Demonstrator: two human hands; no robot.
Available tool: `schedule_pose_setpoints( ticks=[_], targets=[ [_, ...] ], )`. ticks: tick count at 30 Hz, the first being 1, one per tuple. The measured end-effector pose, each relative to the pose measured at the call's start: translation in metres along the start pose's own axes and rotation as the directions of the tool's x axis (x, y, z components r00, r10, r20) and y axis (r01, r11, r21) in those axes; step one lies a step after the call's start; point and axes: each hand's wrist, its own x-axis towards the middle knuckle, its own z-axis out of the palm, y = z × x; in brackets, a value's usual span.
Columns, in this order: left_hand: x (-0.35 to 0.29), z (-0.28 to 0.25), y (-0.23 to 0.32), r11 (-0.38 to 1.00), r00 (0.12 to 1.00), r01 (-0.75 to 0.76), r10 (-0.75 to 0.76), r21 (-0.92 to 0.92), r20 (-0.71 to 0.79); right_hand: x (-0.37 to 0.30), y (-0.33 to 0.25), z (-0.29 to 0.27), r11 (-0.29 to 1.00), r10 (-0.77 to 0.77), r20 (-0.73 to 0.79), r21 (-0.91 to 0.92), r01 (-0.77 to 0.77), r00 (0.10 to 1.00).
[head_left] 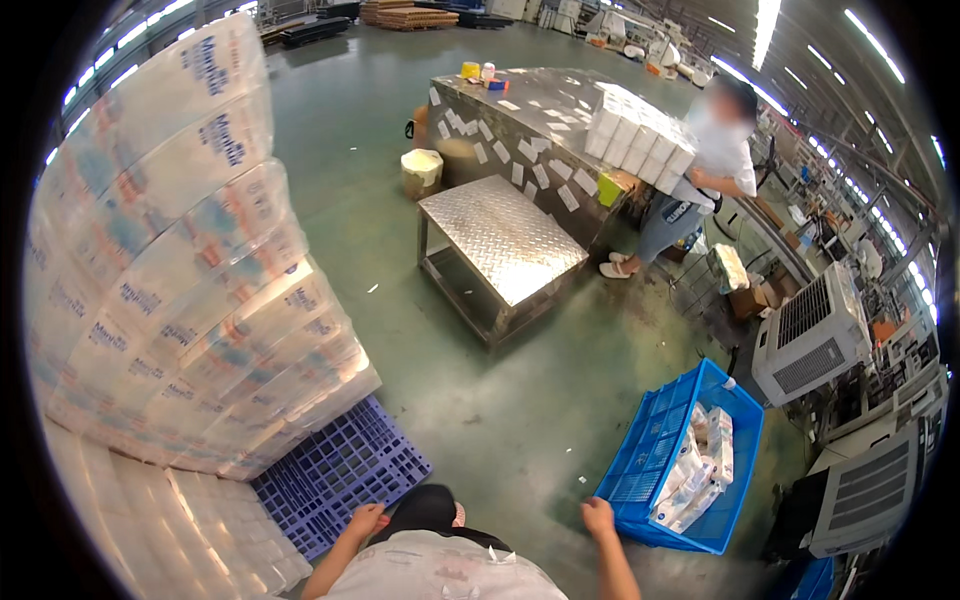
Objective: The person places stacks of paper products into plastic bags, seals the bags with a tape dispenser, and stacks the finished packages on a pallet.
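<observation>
At your far left, wrapped white packs [180,290] rise in a tall stack; the lens bends its edges, so you cannot judge whether it truly leans. A knock low down could shift the packs, and the slick-looking wrap would probably let them slide. At its foot, the purple pallet [345,462] shows a bare stretch of open grid, and a toe caught in those gaps could trip you.

Your left hand [369,520] is loosely curled near the pallet's edge, with nothing visible in it; how far its fingers close, you cannot tell. Your two hands are well apart, one on each side of your body, so any one-sided pull could twist you off balance.

Ahead, the metal platform [505,238] stands on the floor in front of the large table [520,108]; its corners could catch a shin if you walked forward looking down. Pale scraps [373,288] on the smooth floor could slip underfoot. Beyond, a co-worker [720,140] stands close to the stacked white rolls [640,135] at the table's right end.

Your right hand [598,515] is bent at the near left corner of the blue crate [640,480], just beside or touching it; whether it grips the rim, you cannot tell. The crate sits on the floor to your right, with loose white packages [697,470] heaped inside. A hard tug at that single corner could swing the crate, spill packages if it tipped, or strike the grey cooler unit [812,335] nearby.
</observation>
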Motion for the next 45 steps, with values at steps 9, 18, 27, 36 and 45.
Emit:
schedule_pose_setpoints(
  ticks=[9, 18, 27, 36, 45],
  targets=[
    [0.127, 0.02, 0.081, 0.836, 0.998, -0.055, 0.053, 0.546, 0.019, 0.073, -0.247, 0.086, 0.858, -0.498, 0.543, 0.196, 0.475, 0.676],
    [0.247, 0.011, 0.315, 0.954, 0.992, -0.1, 0.074, 0.281, 0.102, 0.286, -0.257, 0.048, 0.961, -0.184, 0.457, -0.1, 0.256, 0.87],
    [0.365, 0.023, 0.576, 0.951, 0.904, -0.293, 0.31, -0.102, 0.293, 0.491, -0.341, 0.147, 0.895, -0.349, 0.608, -0.008, 0.445, 0.713],
    [0.483, -0.104, 0.751, 0.978, 0.982, -0.179, 0.183, -0.108, 0.032, 0.646, -0.699, 0.083, 0.778, -0.521, 0.472, -0.08, 0.623, 0.711],
    [0.7, -0.207, 0.809, 0.89, 0.959, -0.282, 0.26, 0.358, 0.109, 0.725, -0.891, 0.026, 0.856, -0.457, 0.117, 0.327, 0.401, 0.882]
  ],
)
